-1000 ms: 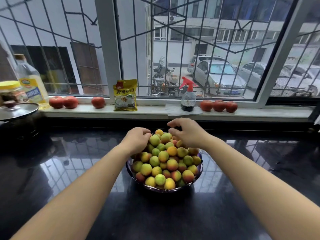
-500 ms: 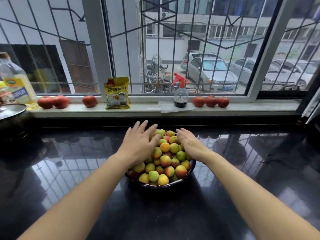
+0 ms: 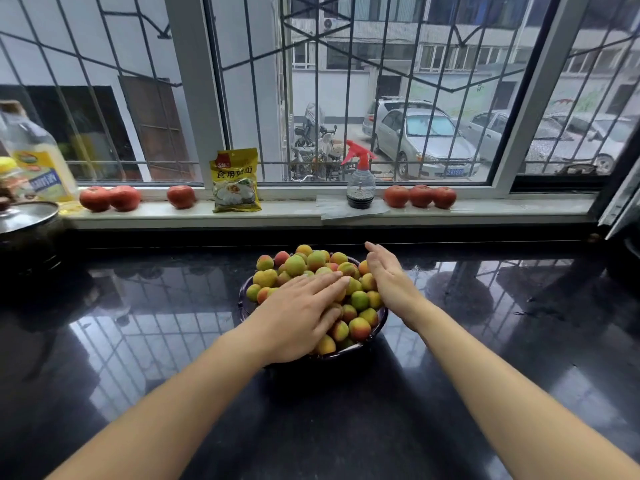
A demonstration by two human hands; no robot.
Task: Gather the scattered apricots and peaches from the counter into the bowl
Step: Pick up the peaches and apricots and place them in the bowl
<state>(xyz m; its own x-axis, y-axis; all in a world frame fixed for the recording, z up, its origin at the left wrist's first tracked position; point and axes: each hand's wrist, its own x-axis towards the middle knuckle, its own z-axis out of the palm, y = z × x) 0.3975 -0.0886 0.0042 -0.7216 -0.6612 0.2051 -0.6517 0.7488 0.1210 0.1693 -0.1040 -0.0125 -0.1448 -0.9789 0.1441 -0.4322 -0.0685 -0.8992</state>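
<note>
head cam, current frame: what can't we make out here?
- Fruit under the left hand: the palm lies flat on the pile, hiding what is beneath.
- Bowl: only rim slivers show; fruit and the left hand cover the rest.
- Oil bottle, head view: blurred, label unreadable.
- Pot lid: cut off by the left edge.
- Right hand: open edge-on at the pile; contact with the fruit unclear.

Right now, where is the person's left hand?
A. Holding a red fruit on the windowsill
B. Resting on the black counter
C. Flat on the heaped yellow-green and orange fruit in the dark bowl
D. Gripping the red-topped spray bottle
C: the left hand lies with straight fingers on the heaped yellow-green and orange fruit in the dark bowl.
</note>
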